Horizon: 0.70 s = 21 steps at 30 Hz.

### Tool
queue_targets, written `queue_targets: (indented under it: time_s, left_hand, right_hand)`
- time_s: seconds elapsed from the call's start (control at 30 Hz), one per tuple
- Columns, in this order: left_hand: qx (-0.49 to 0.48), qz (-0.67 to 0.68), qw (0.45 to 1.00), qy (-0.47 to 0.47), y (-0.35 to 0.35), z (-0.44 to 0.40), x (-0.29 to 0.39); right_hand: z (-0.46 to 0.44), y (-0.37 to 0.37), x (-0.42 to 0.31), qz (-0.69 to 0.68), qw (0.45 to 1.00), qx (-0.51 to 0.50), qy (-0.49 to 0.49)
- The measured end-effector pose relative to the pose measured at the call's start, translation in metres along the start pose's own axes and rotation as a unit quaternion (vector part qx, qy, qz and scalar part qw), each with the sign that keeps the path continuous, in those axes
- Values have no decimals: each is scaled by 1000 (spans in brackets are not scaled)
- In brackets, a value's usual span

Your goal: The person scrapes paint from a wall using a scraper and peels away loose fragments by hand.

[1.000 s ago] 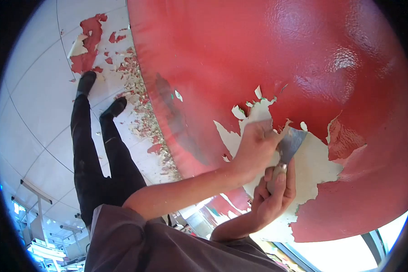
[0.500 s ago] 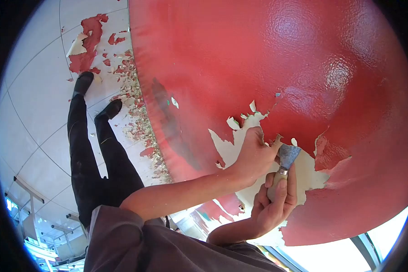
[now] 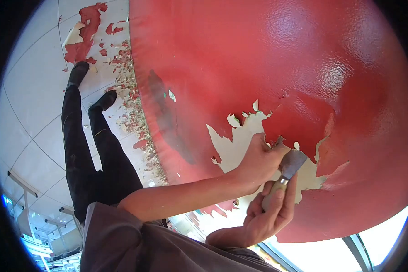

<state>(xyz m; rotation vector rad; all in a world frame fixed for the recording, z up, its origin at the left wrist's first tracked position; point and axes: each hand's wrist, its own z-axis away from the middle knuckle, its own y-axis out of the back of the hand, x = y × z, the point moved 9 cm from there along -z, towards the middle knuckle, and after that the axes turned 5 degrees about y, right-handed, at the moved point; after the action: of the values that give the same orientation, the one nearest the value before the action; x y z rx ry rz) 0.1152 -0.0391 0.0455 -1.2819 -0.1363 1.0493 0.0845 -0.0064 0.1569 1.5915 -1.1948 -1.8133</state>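
The right hand holds a scraper over a bare pale patch; the left hand bunches narrowly at a ragged flap, grip unclear. Beyond, most red covering looks unstripped, and scraps litter the floor.

Location type: indoor work area, workshop-like; exact category not determinable; indicators: pale, large-format floor tiles; a strip of loose scraps littering them; a broad red covering, partly peeled; metal-framed furniture in the background; bright, framed glazing at the lower edge.
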Motion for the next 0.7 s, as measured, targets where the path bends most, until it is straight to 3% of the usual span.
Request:
queue_targets:
  time_s: [0.17, 0.27, 0.37, 0.43, 0.57, 0.63, 0.7]
  left_hand:
    - [-47, 32, 998, -31, -8, 1, 12]
    - [-37, -41, 998, 10, -2, 6, 1]
    - [-40, 35, 998, -31, -9, -2, -10]
    - [43, 128, 989, -66, -5, -3, 2]
    - [48, 114, 991, -52, 1, 12, 16]
    - [-48, 72, 996, -22, -8, 12, 8]
    - [-33, 76, 996, -36, -8, 7, 3]
  right_hand:
    - [-6, 1, 0, 11, 1000, 9, -5]
    - [3, 14, 8, 26, 999, 3, -26]
    - [-3, 18, -3, 86, 996, -14, -9]
    - [-10, 9, -11, 89, 996, -4, -8]
    - [-2, 3, -10, 74, 997, 1, -3]
    - [-1, -4, -15, 69, 997, -15, 8]
    - [-5, 1, -21, 113, 994, -4, 4]
